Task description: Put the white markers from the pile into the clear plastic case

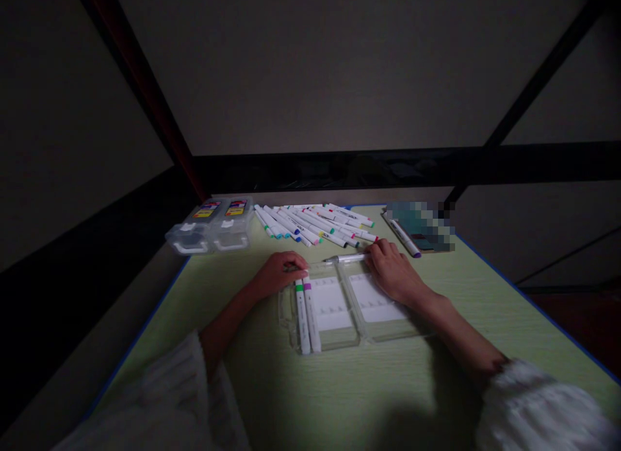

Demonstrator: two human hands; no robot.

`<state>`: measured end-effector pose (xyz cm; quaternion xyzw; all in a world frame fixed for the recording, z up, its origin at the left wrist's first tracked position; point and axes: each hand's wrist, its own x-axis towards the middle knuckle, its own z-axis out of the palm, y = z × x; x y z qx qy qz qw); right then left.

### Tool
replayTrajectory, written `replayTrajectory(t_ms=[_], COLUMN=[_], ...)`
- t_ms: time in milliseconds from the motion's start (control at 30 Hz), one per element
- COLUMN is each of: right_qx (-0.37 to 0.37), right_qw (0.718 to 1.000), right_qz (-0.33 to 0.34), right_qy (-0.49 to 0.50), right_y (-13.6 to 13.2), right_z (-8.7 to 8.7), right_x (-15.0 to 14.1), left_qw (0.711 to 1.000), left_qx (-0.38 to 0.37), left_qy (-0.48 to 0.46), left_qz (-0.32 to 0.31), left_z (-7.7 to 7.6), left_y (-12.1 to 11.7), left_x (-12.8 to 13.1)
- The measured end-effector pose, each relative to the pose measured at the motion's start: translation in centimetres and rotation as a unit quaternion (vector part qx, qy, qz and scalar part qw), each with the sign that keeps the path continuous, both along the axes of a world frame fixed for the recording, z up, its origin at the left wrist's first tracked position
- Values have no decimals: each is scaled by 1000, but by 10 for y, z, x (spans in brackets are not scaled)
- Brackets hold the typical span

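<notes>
An open clear plastic case (359, 308) lies on the table with white inserts in both halves. In its left half two white markers stand side by side: a green-banded marker (301, 318) and a purple-banded marker (312, 318). My left hand (276, 275) is closed, its fingertips pinching at the far end of the purple-banded marker. Over the far edge of the case's right half, my right hand (395, 273) has its fingers curled down around one end of a slim silver-grey pen (345, 259). The pen's pointed end faces left; its other end is hidden by my fingers.
Several white markers with coloured bands form a loose pile (315, 224) at the back. Two closed clear cases (208, 234) with labels stand at the back left. A partly blurred greenish board (420, 228) lies at the back right, with a purple-capped marker (405, 237) along its left side.
</notes>
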<state>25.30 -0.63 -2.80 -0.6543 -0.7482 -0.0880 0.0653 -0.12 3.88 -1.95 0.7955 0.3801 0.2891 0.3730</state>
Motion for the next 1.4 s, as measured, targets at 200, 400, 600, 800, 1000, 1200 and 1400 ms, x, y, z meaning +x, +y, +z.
replayTrajectory(t_ms=[200,400,600,800,1000,1200,1400], right_qx=[6,-2,-11,-24,-14,-37,-58], right_qw=[1000,1000,1000,999,1000,999,998], right_qz=[7,5,2,4,5,12,33], right_qy=[-13,-3,10,20,12,3,7], right_y=[-1,0,0,-1,-1,3,6], right_z=[0,1,3,4,4,5,10], right_x=[0,0,0,0,-1,2,7], left_qw=[1000,1000,1000,1000,1000,1000,1000], left_qx=[2,1,-2,1,5,5,6], left_qy=[0,2,1,2,-3,1,4], left_qz=[0,1,-1,1,0,-4,-8], left_z=[1,1,2,1,1,1,3], left_y=[0,-1,-1,-1,-1,0,-2], left_x=[0,0,1,0,0,0,0])
